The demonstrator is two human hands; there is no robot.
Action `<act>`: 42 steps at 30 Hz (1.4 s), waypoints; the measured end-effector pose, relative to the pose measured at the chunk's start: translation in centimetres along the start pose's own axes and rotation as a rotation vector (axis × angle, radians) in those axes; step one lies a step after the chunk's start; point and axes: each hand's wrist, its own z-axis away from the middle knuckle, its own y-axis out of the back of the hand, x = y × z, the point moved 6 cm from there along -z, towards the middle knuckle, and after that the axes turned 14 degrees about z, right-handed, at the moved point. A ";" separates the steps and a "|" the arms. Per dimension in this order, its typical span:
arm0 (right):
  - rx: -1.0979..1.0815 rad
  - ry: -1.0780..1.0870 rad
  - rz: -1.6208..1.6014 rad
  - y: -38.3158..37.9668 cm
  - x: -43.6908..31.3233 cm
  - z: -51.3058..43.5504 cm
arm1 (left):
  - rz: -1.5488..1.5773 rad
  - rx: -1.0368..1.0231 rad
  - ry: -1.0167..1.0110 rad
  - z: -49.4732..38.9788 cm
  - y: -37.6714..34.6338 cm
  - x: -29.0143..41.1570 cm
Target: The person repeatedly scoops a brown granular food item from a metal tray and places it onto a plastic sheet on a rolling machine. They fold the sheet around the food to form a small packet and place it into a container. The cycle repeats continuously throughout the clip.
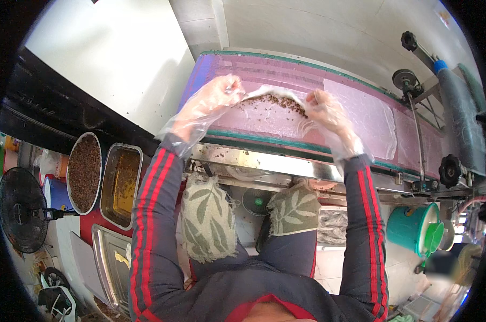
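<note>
My left hand point(217, 96), in a clear plastic glove, pinches one end of the far edge of a thin, whitish, translucent sheet point(273, 89). My right hand point(329, 112), gloved likewise, grips the other end of that edge. Between them the edge is raised and arches over a band of brown crumbly filling point(282, 103). The rest of the sheet lies flat on a pink mesh belt point(263, 66) with green borders, with a few crumbs scattered over it. A second pale sheet point(359, 116) rests on the belt, to the right of my right hand.
On my left stand a round bowl of brown crumbs point(84, 173), a metal tray with yellow oil point(126, 181) and another metal tray point(110, 257). A rod with black knobs point(417, 137) crosses the belt's right part. A teal bucket point(408, 227) stands at right.
</note>
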 end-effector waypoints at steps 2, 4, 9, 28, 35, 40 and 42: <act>-0.030 0.037 -0.035 0.1 -0.4 0.9 | -0.013 0.035 0.154 0.7 0.3 -0.7; 0.065 0.010 -0.107 0.2 -0.8 0.9 | -0.328 0.104 -0.054 0.6 -0.3 0.6; 0.200 0.449 0.118 -1.4 -6.0 1.1 | -0.726 0.082 -0.111 0.6 -3.3 1.2; 0.193 0.414 0.000 -0.7 -4.5 9.9 | -0.702 0.215 -0.211 14.7 -1.5 6.2; 0.226 0.297 0.029 3.1 -5.8 12.5 | -0.456 0.827 0.233 29.3 9.3 8.2; 0.201 0.290 -0.006 2.3 -6.0 13.1 | -0.066 0.846 0.079 32.4 10.1 4.3; 0.203 0.295 -0.020 2.2 -6.0 13.2 | -0.318 0.767 0.184 31.1 10.1 4.2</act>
